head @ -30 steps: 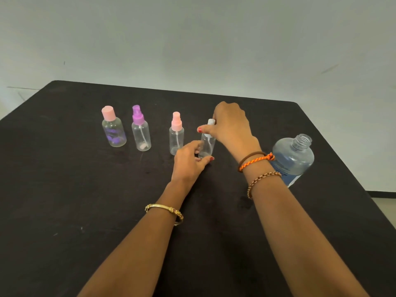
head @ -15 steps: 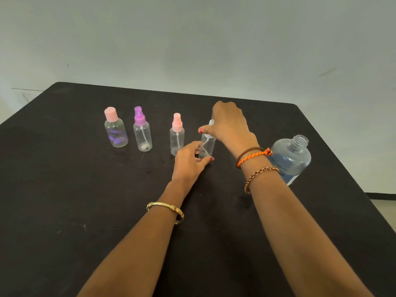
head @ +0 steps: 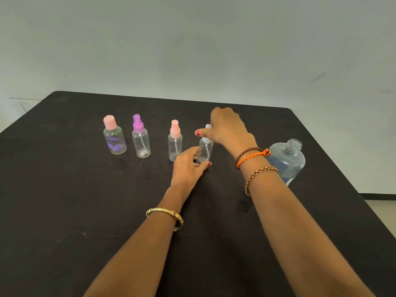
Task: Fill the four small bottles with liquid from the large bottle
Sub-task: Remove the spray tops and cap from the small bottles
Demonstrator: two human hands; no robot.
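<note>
Four small clear bottles stand in a row on the black table (head: 64, 200). From the left: a pink-capped bottle (head: 114, 137), a purple spray bottle (head: 141, 139), a pink spray bottle (head: 175, 142) and a white-topped spray bottle (head: 205, 147). My left hand (head: 188, 166) grips the base of the white-topped bottle. My right hand (head: 227, 127) holds its white spray top from above. The large clear bottle (head: 287, 159), uncapped and holding bluish liquid, stands to the right, partly hidden behind my right wrist.
The table's far edge runs close behind the row of bottles, with a pale wall beyond. The right table edge slants down just past the large bottle.
Both hands stay on the white-topped bottle. My right hand has shifted slightly on the spray top; the bottles have not moved.
</note>
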